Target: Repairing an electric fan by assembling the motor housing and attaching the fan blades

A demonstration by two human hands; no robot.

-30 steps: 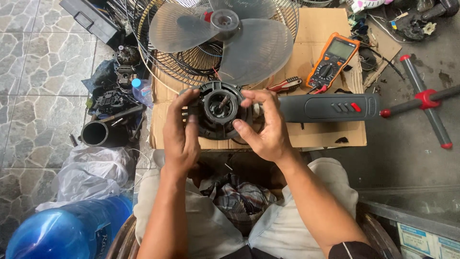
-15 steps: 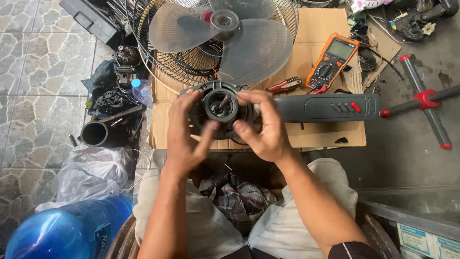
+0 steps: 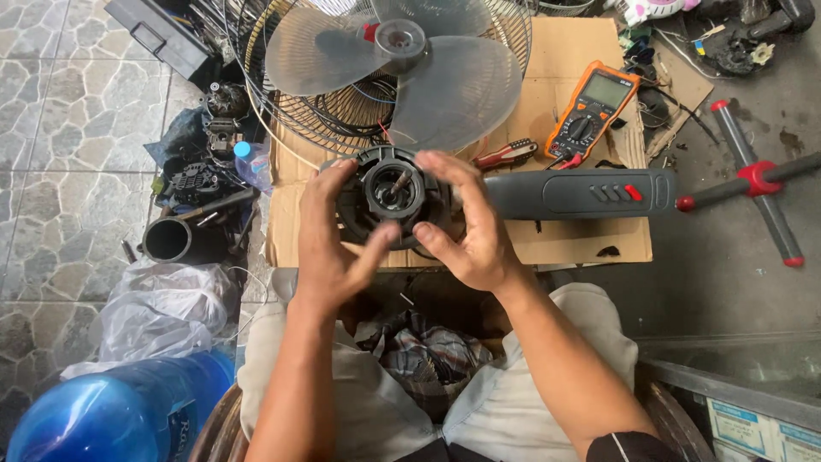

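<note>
Closest to the camera are the person's knees in light shorts, with a crumpled checked cloth [image 3: 423, 359] between them, and a big blue water bottle [image 3: 111, 411] sits low on the left next to a clear plastic bag [image 3: 162, 312]. Just past the knees, both bare hands hold a round black fan motor [image 3: 392, 195] over the edge of a flat sheet of cardboard [image 3: 590, 244]. The left hand [image 3: 329, 248] is partly open: its fingers curl on the motor's left rim and its thumb points across the bottom of it. The right hand [image 3: 475, 227] is spread wide, with its fingers bent over the top right of the motor and its thumb pressing the lower edge. So the motor sits between the two hands, held from both sides, with its little metal shaft facing up at the camera. A dark grey fan body [image 3: 581, 194] with a row of buttons stretches off to the right from the motor. Farther back lie red-handled pliers [image 3: 509, 154] and an orange multimeter [image 3: 592, 111]. At the very back is a see-through fan blade [image 3: 393, 56] resting in a wire fan guard [image 3: 282, 103]. A black pipe [image 3: 171, 239] lies on the stone floor at left.
</note>
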